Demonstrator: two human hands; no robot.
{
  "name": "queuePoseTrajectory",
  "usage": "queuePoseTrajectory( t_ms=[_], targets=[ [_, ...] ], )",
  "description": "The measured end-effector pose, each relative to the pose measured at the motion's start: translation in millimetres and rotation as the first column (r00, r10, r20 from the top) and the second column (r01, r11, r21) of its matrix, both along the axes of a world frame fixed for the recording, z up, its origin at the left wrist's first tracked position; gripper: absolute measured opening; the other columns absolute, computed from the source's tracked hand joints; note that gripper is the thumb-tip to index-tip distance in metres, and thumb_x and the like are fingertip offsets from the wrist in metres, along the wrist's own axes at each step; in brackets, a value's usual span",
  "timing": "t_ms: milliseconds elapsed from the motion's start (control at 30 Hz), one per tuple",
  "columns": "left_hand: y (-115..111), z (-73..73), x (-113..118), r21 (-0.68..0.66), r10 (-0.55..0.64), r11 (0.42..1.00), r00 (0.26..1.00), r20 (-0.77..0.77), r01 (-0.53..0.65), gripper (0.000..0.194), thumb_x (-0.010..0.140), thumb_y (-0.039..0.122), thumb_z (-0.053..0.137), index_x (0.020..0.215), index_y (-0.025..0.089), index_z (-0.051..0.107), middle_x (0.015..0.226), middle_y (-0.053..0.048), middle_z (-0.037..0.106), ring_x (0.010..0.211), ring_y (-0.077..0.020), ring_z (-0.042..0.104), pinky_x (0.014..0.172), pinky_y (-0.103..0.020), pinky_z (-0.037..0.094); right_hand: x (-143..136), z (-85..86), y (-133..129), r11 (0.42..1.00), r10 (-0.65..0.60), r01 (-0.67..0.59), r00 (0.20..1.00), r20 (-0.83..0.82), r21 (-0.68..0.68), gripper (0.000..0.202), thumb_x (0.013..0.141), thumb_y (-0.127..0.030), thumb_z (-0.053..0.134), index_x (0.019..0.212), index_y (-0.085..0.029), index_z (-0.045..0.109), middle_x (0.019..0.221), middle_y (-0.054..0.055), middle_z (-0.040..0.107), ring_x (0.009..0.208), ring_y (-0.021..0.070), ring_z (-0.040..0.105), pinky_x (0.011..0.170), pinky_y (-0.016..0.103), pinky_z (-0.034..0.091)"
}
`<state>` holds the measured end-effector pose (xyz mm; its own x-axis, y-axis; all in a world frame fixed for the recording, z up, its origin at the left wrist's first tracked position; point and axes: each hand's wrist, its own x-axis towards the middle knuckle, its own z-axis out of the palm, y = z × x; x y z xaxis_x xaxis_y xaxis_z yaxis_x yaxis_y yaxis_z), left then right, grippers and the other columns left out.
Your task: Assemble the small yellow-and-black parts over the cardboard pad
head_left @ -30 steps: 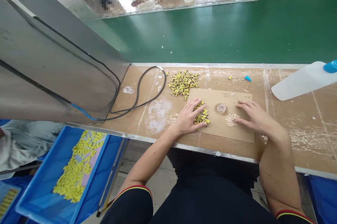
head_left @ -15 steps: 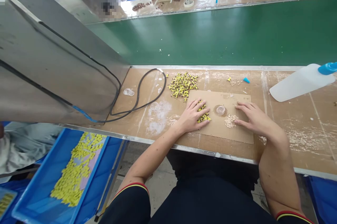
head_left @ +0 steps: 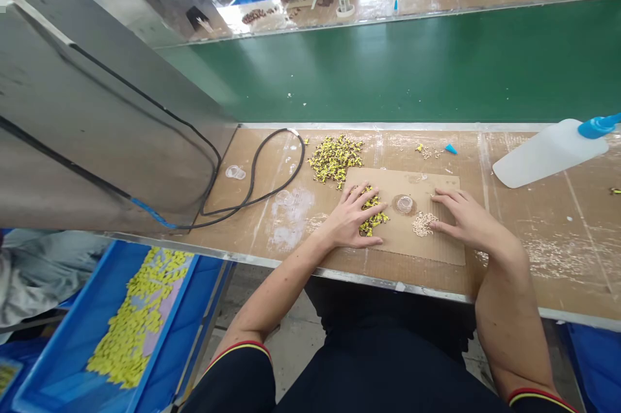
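My left hand [head_left: 353, 217] lies with spread fingers over a small pile of yellow-and-dark pieces [head_left: 372, 225], partly covering it. My right hand [head_left: 458, 215] rests open at the right side of a cardboard sheet [head_left: 388, 181]. Its thumb is beside a little heap of pale, tiny pieces [head_left: 423, 224]; I cannot tell whether it touches them. Between the hands stands a small clear round dish [head_left: 404, 204] on a dark damp-looking spot. A larger heap of yellow-and-dark pieces [head_left: 334, 159] sits behind the sheet's left corner.
A white bottle with a blue top [head_left: 548, 154] lies tilted at the right. A black cable [head_left: 252, 186] loops on the left near a metal housing [head_left: 121, 109]. Below is a blue tray [head_left: 63, 342] of yellow pieces. Co-workers' hands work beyond the green panel [head_left: 363, 76].
My left thumb has moved away from the fingers, toward me, baring more of the yellow-and-dark pile. My right hand has hardly moved. The view has shifted slightly.
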<state>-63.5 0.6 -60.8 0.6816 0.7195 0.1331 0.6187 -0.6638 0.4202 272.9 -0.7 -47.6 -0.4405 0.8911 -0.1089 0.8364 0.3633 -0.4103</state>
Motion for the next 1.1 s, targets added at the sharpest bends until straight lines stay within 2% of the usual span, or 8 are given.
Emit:
queuePoseTrajectory(
  t_ms=[67, 167, 267, 400, 500, 700, 933, 1100],
  targets=[
    [0.4, 0.1, -0.7, 0.005, -0.045, 0.999, 0.998, -0.044, 0.045, 0.080, 0.078, 0.072, 0.074, 0.144, 0.029, 0.062, 0.161, -0.017, 0.047, 0.155, -0.0496, 0.031, 0.125, -0.071, 0.015, -0.2, 0.3, -0.2, 1.000, 0.000, 0.000, 1.000, 0.003, 0.004, 0.060, 0.092, -0.063, 0.053, 0.137, -0.024, 0.061, 0.153, 0.014, 0.058, 0.143, 0.0411, 0.050, 0.118, 0.064, 0.044],
    [2.2, -1.5, 1.9, 0.016, -0.085, 0.996, 0.994, -0.071, 0.086, 0.062, 0.086, 0.062, 0.070, 0.139, 0.030, 0.066, 0.157, -0.016, 0.052, 0.154, -0.0465, 0.034, 0.125, -0.069, 0.018, -0.7, 1.4, -0.1, 1.000, -0.002, 0.002, 1.000, 0.013, -0.001, 0.060, 0.092, -0.062, 0.053, 0.137, -0.022, 0.061, 0.153, 0.015, 0.058, 0.143, 0.0411, 0.050, 0.119, 0.064, 0.044],
    [4.3, -4.6, 5.8, 0.039, -0.062, 0.997, 0.998, -0.018, 0.062, 0.044, 0.094, 0.050, 0.065, 0.131, 0.027, 0.071, 0.147, -0.016, 0.061, 0.150, -0.0408, 0.042, 0.125, -0.063, 0.026, -0.9, 2.3, 0.0, 1.000, -0.002, 0.003, 1.000, 0.019, -0.013, 0.061, 0.092, -0.061, 0.054, 0.137, -0.020, 0.062, 0.154, 0.016, 0.057, 0.143, 0.0406, 0.050, 0.119, 0.062, 0.044],
    [5.7, -6.8, 8.5, 0.064, -0.025, 0.998, 0.999, 0.025, 0.023, 0.033, 0.097, 0.044, 0.062, 0.123, 0.028, 0.074, 0.137, -0.014, 0.067, 0.142, -0.0342, 0.053, 0.123, -0.056, 0.033, -0.8, 2.5, 0.2, 1.000, -0.003, 0.004, 1.000, 0.017, -0.010, 0.060, 0.093, -0.062, 0.054, 0.137, -0.022, 0.061, 0.154, 0.015, 0.057, 0.144, 0.0403, 0.050, 0.119, 0.063, 0.043],
    [6.1, -4.2, 7.5, 0.086, -0.028, 0.996, 1.000, 0.003, 0.027, 0.035, 0.098, 0.046, 0.059, 0.125, 0.028, 0.073, 0.141, -0.014, 0.064, 0.140, -0.0337, 0.054, 0.121, -0.055, 0.034, -0.6, 2.5, 0.9, 1.000, -0.001, 0.002, 1.000, 0.022, -0.013, 0.060, 0.092, -0.062, 0.054, 0.136, -0.021, 0.062, 0.153, 0.015, 0.058, 0.144, 0.0406, 0.050, 0.120, 0.063, 0.043],
    [8.0, 1.1, 4.8, 0.098, -0.020, 0.995, 0.999, -0.047, 0.024, 0.061, 0.091, 0.060, 0.065, 0.141, 0.025, 0.064, 0.154, -0.018, 0.053, 0.144, -0.0426, 0.046, 0.121, -0.063, 0.029, 0.0, 0.5, 1.0, 1.000, 0.005, -0.005, 1.000, 0.026, -0.003, 0.061, 0.093, -0.062, 0.055, 0.137, -0.020, 0.062, 0.154, 0.016, 0.057, 0.144, 0.0413, 0.050, 0.119, 0.063, 0.043],
    [6.7, -2.1, 12.0, 0.192, -0.002, 0.981, 0.994, -0.107, 0.023, 0.046, 0.101, 0.049, 0.052, 0.132, 0.019, 0.068, 0.138, -0.017, 0.063, 0.134, -0.0343, 0.054, 0.115, -0.052, 0.041, 1.3, -2.2, 0.6, 1.000, -0.004, 0.004, 1.000, 0.018, 0.002, 0.062, 0.093, -0.063, 0.055, 0.136, -0.020, 0.062, 0.153, 0.016, 0.058, 0.143, 0.0408, 0.051, 0.119, 0.062, 0.044],
    [5.7, -2.4, 10.4, 0.187, 0.015, 0.982, 0.997, -0.080, 0.000, 0.045, 0.100, 0.049, 0.055, 0.135, 0.022, 0.066, 0.142, -0.017, 0.062, 0.135, -0.0337, 0.054, 0.115, -0.052, 0.041, 2.0, -2.9, 1.1, 1.000, 0.001, -0.001, 1.000, 0.014, 0.017, 0.059, 0.093, -0.061, 0.056, 0.136, -0.021, 0.062, 0.153, 0.015, 0.058, 0.143, 0.0408, 0.051, 0.119, 0.062, 0.045]
  ],
)
